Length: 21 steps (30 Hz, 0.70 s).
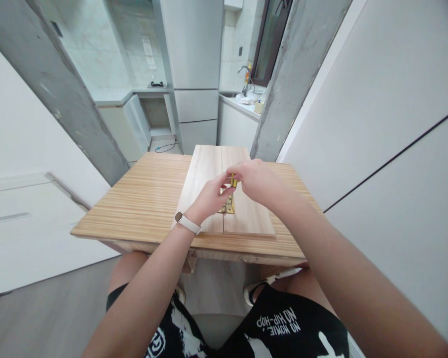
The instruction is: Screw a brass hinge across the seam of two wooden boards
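Observation:
Two pale wooden boards lie side by side with a narrow seam between them. A brass-coloured hinge lies flat near their front end, partly hidden under my fingers. Above it, my right hand is closed, its fingertips pinching a small yellow-and-black tool, whose exact kind I cannot make out. My left hand reaches in from the left, its fingers closed together right against the lower part of this tool. Whether a screw sits between those fingers is too small to tell.
The boards rest on a striped wood-grain table, with my knees at its front edge. White panels stand close on the right. Beyond the table are a fridge and a sink counter with a faucet.

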Each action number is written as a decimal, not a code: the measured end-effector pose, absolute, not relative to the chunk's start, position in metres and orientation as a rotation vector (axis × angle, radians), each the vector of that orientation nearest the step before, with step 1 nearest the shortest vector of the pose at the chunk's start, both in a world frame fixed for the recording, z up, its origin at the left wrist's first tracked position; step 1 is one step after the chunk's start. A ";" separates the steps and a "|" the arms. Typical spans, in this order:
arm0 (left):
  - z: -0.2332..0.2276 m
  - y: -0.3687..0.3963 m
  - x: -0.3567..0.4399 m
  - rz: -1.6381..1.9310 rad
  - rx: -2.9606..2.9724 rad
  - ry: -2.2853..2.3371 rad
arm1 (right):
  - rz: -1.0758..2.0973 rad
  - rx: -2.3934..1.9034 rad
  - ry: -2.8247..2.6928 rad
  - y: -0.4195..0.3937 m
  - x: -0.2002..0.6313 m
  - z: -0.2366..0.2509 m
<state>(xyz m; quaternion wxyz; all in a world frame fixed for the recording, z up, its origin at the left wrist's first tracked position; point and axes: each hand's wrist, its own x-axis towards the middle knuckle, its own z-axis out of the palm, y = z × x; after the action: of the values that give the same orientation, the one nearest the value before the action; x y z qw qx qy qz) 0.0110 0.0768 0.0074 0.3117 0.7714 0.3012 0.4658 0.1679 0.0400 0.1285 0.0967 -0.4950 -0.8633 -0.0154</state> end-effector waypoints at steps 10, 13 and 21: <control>0.013 0.071 0.015 1.249 2.002 0.923 | 0.035 -1.417 -2.422 0.034 0.177 0.125; 0.014 0.073 0.018 1.268 2.028 0.980 | -0.104 -1.544 -2.305 0.032 0.174 0.127; 0.006 0.077 0.031 1.340 1.994 1.005 | -0.319 -1.760 -2.252 0.036 0.168 0.123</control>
<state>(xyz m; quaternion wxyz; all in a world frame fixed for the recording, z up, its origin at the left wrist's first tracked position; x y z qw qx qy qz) 0.0313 0.0774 0.0061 0.2656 0.7382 0.3720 0.4961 0.1684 0.0363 0.1231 0.1322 -0.6067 -0.7761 -0.1099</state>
